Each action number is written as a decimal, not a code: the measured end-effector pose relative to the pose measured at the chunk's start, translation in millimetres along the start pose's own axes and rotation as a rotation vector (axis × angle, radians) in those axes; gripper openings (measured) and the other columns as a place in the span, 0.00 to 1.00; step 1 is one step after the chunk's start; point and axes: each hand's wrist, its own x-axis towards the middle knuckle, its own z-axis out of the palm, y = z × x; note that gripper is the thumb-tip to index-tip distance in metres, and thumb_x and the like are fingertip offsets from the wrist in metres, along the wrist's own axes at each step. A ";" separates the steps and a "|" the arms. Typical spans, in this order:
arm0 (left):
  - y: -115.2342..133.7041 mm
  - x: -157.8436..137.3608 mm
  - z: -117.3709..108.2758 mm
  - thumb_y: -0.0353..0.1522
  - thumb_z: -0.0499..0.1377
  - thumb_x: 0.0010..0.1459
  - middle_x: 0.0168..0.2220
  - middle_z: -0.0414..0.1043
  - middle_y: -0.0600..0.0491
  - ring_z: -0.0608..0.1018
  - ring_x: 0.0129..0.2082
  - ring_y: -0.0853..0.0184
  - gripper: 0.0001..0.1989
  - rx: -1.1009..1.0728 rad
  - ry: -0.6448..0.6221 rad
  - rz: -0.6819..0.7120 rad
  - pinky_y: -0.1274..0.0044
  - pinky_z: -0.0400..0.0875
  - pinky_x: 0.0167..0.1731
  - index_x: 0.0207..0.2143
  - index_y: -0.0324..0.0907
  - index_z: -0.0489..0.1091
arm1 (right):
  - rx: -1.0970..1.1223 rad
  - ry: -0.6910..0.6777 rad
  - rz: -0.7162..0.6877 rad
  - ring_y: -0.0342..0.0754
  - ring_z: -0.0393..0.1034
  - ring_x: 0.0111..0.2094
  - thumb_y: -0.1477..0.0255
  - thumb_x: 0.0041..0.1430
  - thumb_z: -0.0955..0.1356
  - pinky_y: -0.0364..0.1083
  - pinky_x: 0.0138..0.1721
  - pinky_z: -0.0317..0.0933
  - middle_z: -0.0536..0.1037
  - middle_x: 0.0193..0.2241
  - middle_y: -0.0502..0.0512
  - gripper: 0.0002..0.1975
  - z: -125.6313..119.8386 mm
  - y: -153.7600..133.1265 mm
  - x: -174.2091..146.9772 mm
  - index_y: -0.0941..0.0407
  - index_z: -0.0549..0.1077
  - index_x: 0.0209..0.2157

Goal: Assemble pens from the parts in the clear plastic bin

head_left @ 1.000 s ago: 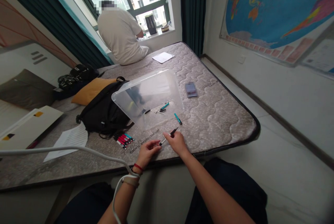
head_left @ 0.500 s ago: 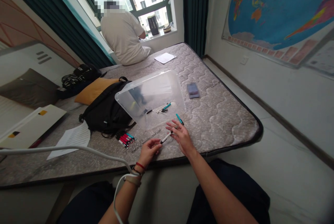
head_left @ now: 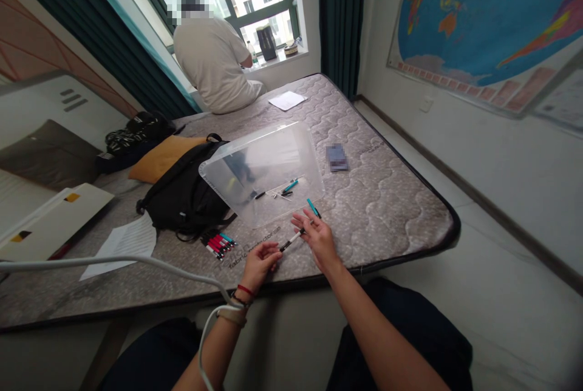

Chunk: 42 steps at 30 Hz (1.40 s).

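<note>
Between my two hands, over the near edge of the mattress, is a black and white pen (head_left: 292, 240). My left hand (head_left: 262, 262) pinches its lower end. My right hand (head_left: 317, 237) grips the upper end with thumb and finger, its other fingers spread. Just beyond the right hand lies a teal pen piece (head_left: 314, 208) on the mattress. A clear plastic bin (head_left: 268, 154) lies tipped on its side, with a teal pen (head_left: 290, 186) and several black and white pen parts in it. Left of my left hand, several red, black and teal pens (head_left: 219, 243) lie in a row.
A black backpack (head_left: 177, 190) lies against the bin on the mattress (head_left: 382, 197). A printed sheet (head_left: 122, 245) and a white box (head_left: 54, 221) are at the left. A grey cable (head_left: 173, 266) crosses by my left wrist. A person (head_left: 212, 63) sits by the window.
My right hand has shifted slightly away from the left, and a longer dark section of the pen shows near my left fingers. The rest stays where it was.
</note>
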 end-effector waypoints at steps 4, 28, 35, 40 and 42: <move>-0.3 0.3 2.3 0.40 0.74 0.36 0.27 0.77 0.54 0.70 0.17 0.76 0.27 0.002 0.010 0.002 0.83 0.63 0.16 0.38 0.37 0.73 | -0.062 0.136 0.006 0.57 0.78 0.44 0.60 0.48 0.76 0.53 0.46 0.70 0.82 0.41 0.62 0.29 -2.7 4.6 1.2 0.56 0.70 0.50; 6.1 -2.9 3.8 0.41 0.75 0.35 0.25 0.76 0.55 0.68 0.15 0.77 0.27 0.018 0.055 -0.008 0.83 0.60 0.14 0.35 0.38 0.72 | -0.002 0.079 0.045 0.56 0.77 0.47 0.59 0.49 0.75 0.52 0.46 0.70 0.81 0.43 0.60 0.22 -1.4 7.0 1.1 0.55 0.73 0.42; 6.2 -3.1 3.6 0.41 0.74 0.36 0.24 0.75 0.56 0.66 0.14 0.78 0.26 -0.004 0.084 -0.013 0.84 0.59 0.14 0.35 0.37 0.73 | 0.085 0.051 0.087 0.56 0.75 0.51 0.59 0.50 0.75 0.52 0.49 0.69 0.80 0.47 0.61 0.21 -1.0 10.4 0.6 0.54 0.73 0.44; 6.7 -2.9 3.4 0.41 0.74 0.37 0.23 0.74 0.57 0.66 0.14 0.78 0.26 -0.013 0.093 -0.024 0.84 0.59 0.14 0.36 0.36 0.73 | 0.079 0.048 0.077 0.55 0.75 0.50 0.61 0.48 0.76 0.53 0.50 0.68 0.81 0.43 0.59 0.19 0.6 10.4 -0.8 0.55 0.73 0.39; 5.1 -2.3 2.2 0.41 0.75 0.36 0.23 0.74 0.57 0.66 0.14 0.78 0.26 -0.015 0.088 -0.028 0.84 0.59 0.14 0.36 0.36 0.73 | 0.036 0.104 0.064 0.54 0.78 0.44 0.62 0.47 0.76 0.52 0.47 0.70 0.81 0.37 0.57 0.17 0.0 11.9 0.0 0.55 0.72 0.34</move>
